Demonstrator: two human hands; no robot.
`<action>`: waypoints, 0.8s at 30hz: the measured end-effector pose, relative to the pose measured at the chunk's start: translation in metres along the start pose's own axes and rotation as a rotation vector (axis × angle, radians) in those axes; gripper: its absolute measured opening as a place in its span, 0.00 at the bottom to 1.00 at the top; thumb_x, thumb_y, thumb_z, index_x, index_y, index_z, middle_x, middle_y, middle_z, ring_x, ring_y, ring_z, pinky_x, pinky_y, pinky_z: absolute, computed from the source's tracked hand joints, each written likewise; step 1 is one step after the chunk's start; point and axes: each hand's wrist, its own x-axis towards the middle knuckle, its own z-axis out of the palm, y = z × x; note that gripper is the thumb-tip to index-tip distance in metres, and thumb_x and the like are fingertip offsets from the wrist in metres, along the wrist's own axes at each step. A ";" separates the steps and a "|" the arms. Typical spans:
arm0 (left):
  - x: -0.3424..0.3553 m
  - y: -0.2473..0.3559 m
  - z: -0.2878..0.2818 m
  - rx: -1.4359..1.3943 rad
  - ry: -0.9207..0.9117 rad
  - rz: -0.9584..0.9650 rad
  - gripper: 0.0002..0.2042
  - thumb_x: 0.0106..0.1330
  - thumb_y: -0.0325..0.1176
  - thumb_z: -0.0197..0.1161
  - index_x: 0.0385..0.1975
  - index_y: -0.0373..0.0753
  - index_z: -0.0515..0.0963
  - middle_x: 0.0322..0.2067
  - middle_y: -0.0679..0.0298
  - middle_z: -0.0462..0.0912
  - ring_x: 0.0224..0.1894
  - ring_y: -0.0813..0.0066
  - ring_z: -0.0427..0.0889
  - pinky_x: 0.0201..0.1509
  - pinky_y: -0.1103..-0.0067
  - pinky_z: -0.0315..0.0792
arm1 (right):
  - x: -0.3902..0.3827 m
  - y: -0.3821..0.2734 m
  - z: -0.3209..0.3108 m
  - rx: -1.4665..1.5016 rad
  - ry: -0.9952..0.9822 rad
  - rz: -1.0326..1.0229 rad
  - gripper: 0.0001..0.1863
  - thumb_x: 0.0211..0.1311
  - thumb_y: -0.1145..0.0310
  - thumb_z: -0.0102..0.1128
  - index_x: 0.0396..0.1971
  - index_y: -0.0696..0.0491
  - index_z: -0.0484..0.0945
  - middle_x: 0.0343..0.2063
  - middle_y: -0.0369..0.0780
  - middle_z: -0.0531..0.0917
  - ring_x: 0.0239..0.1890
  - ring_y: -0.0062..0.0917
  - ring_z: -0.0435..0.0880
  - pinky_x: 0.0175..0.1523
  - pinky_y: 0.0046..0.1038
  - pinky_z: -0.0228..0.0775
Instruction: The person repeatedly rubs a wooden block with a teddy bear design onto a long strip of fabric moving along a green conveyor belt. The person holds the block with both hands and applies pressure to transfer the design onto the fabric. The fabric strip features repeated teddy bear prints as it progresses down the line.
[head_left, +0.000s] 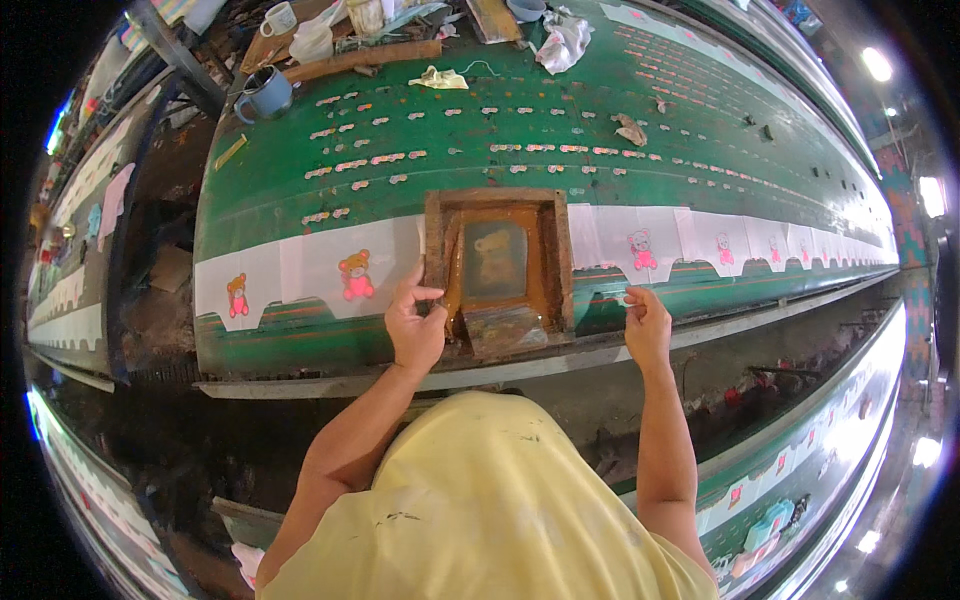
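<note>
A wooden screen frame [555,255] with a translucent bear-shaped stencil [495,260] and brown-stained border lies on the green table, over a row of white fabric pieces. My left hand [416,320] grips the frame's left side. My right hand [648,325] is right of the frame, near the table's front edge, fingers curled; what they hold, if anything, is unclear. Fabric pieces left of the frame carry printed bears in brown and pink [356,275]. Those to the right show pink and white bears [642,250], partly colored.
A blue mug [262,98], a white cup [279,19], crumpled plastic [562,42] and wooden boards [362,66] sit at the back. A metal post [189,62] stands at back left. Other long printing tables [760,510] run alongside, past dark gaps.
</note>
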 end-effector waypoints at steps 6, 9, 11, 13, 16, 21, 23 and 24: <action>-0.003 0.005 0.029 -0.103 0.027 -0.188 0.12 0.62 0.11 0.65 0.42 0.32 0.83 0.78 0.38 0.75 0.81 0.54 0.74 0.84 0.65 0.64 | -0.024 -0.048 -0.011 0.183 -0.030 -0.348 0.13 0.71 0.83 0.69 0.52 0.56 0.89 0.46 0.46 0.92 0.48 0.43 0.92 0.55 0.40 0.85; -0.002 0.005 0.031 -0.153 0.071 -0.212 0.11 0.63 0.10 0.66 0.42 0.31 0.84 0.70 0.45 0.85 0.74 0.62 0.81 0.78 0.68 0.71 | -0.034 -0.077 -0.001 0.228 -0.053 -0.555 0.12 0.68 0.79 0.75 0.50 0.55 0.89 0.46 0.45 0.92 0.51 0.42 0.91 0.58 0.42 0.85; -0.002 -0.002 0.029 -0.161 0.062 -0.255 0.12 0.63 0.10 0.66 0.42 0.32 0.83 0.65 0.49 0.88 0.69 0.65 0.84 0.74 0.70 0.73 | -0.036 -0.092 0.004 0.240 -0.143 -0.675 0.16 0.64 0.78 0.79 0.51 0.55 0.89 0.48 0.44 0.91 0.52 0.45 0.90 0.58 0.44 0.84; 0.000 -0.003 0.031 -0.180 0.044 -0.293 0.14 0.61 0.09 0.65 0.43 0.34 0.83 0.75 0.42 0.79 0.76 0.59 0.79 0.80 0.67 0.68 | -0.039 -0.102 0.013 0.221 -0.203 -0.759 0.19 0.60 0.76 0.82 0.52 0.54 0.90 0.51 0.44 0.90 0.54 0.46 0.89 0.59 0.45 0.83; 0.001 -0.012 0.029 -0.226 0.023 -0.268 0.15 0.60 0.08 0.65 0.42 0.34 0.82 0.78 0.39 0.77 0.79 0.57 0.78 0.83 0.66 0.66 | -0.044 -0.109 0.025 0.112 -0.277 -0.817 0.26 0.53 0.71 0.86 0.54 0.52 0.90 0.57 0.42 0.88 0.61 0.44 0.87 0.63 0.47 0.82; 0.000 -0.010 0.033 -0.170 0.047 -0.238 0.09 0.64 0.14 0.68 0.39 0.35 0.84 0.45 0.64 0.89 0.46 0.77 0.85 0.55 0.77 0.76 | -0.041 -0.107 0.038 -0.050 -0.326 -0.841 0.24 0.58 0.75 0.76 0.58 0.53 0.89 0.56 0.42 0.88 0.61 0.43 0.86 0.65 0.46 0.80; -0.001 -0.008 0.035 -0.120 0.056 -0.237 0.07 0.63 0.15 0.70 0.36 0.35 0.84 0.40 0.65 0.88 0.42 0.79 0.83 0.50 0.78 0.76 | -0.037 -0.106 0.038 -0.099 -0.330 -0.847 0.25 0.60 0.77 0.72 0.59 0.53 0.89 0.55 0.42 0.88 0.61 0.42 0.86 0.66 0.45 0.79; -0.001 -0.008 0.035 -0.088 0.063 -0.234 0.06 0.63 0.16 0.70 0.35 0.35 0.84 0.38 0.66 0.88 0.40 0.80 0.83 0.48 0.79 0.75 | -0.033 -0.113 0.036 -0.109 -0.327 -0.847 0.25 0.60 0.78 0.70 0.59 0.53 0.89 0.54 0.42 0.88 0.60 0.42 0.86 0.66 0.44 0.79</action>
